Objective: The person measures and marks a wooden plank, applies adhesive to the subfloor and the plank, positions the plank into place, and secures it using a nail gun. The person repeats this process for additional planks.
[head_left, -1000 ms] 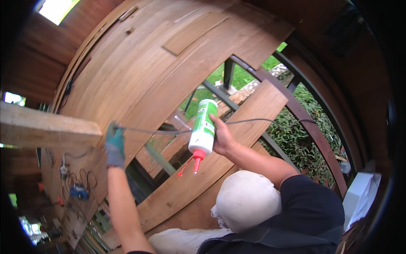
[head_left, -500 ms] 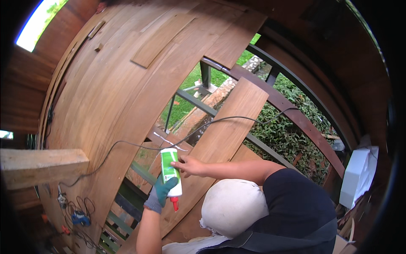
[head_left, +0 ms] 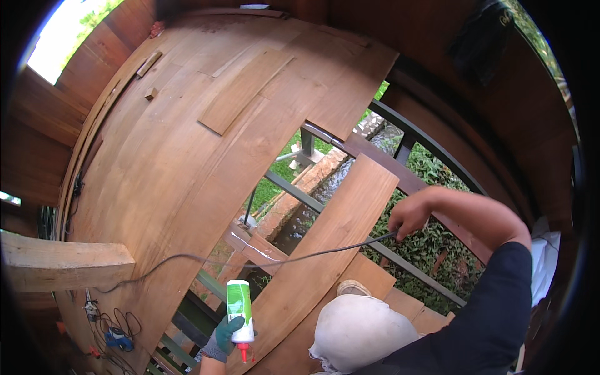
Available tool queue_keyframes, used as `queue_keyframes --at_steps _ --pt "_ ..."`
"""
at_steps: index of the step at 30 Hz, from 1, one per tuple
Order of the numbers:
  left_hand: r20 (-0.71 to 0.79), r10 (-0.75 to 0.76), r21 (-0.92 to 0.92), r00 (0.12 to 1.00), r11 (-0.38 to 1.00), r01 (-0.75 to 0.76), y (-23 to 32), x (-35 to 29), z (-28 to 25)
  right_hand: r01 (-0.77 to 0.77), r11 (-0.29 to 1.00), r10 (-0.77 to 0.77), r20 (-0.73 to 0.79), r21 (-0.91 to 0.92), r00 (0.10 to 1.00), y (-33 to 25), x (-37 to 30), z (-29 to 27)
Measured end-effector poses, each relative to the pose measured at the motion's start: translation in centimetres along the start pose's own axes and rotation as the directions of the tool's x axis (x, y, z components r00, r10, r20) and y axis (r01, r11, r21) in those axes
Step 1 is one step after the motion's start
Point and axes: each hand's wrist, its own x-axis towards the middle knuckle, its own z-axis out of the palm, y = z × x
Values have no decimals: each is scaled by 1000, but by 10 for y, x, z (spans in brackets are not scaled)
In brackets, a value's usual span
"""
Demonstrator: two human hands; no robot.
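Green and white, the squeeze bottle (head_left: pixel 240 305) sits at one o'clock from the gloved left hand (head_left: pixel 224 335), which we see curled around it near the nozzle end, its red nozzle (head_left: pixel 244 354) pointing to six o'clock. The bare right hand (head_left: pixel 409 215) is, we note, closed on a dark cable (head_left: pixel 337 251) that runs off between eight and nine o'clock (crossing above a wide plank (head_left: pixel 350 203)). From that hand, we find the bottle well apart, at eight o'clock.
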Motion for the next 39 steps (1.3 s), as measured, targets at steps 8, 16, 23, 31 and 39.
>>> queue_keyframes --at_steps 8,16,23,31,39 --pt "20 53 6 998 999 -54 6 3 35 -396 914 -265 -868 -88 -419 -7 -163 -262" --pt "-21 216 269 976 942 -202 23 -2 28 76 975 -207 -978 -207 -6 86 85 -91" --pt "-107 244 73 964 969 -237 -44 5 9 550 664 -125 -651 506 749 -84 212 87" --pt "25 410 339 912 855 -393 -15 20 59 454 -8 -385 -421 891 821 -284 262 92" --pt "-297 421 619 857 768 -163 -82 -58 -105 330 560 -217 -250 760 944 -283 311 57"
